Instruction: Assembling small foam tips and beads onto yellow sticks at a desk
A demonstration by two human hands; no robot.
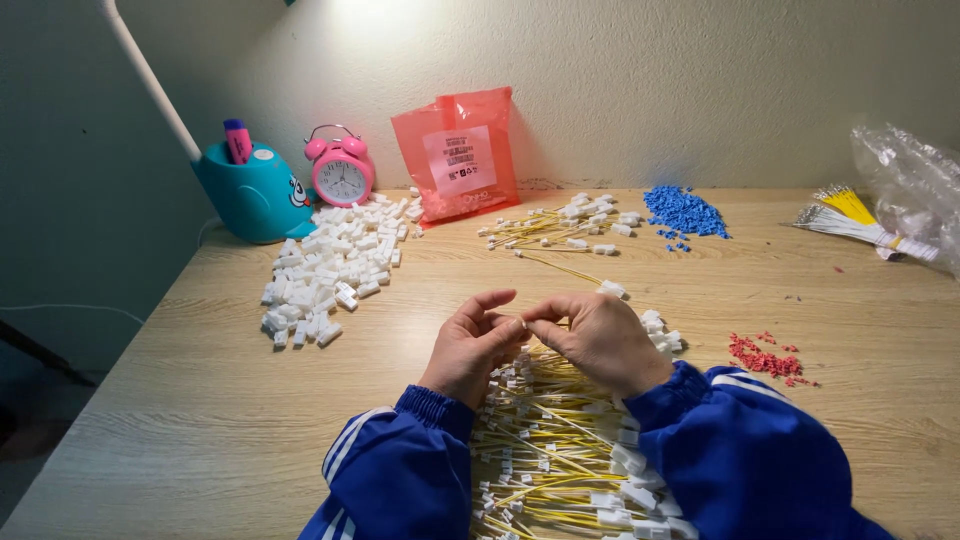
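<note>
Light wood-grain table (200, 400) against a cream textured wall (650, 80).

- Centre: left hand (468, 345) and right hand (600, 338), fingertips pinched together on something too small to tell, over a heap of yellow wires (545, 460) with white ends at 6 o'clock.
- 10 o'clock: white connector pile (330, 265), teal lamp base (255, 195), pink alarm clock (341, 168).
- 12 o'clock: red bag (458, 155).
- 1 o'clock: blue pieces (684, 212).
- 3 o'clock: red pieces (765, 358).
</note>
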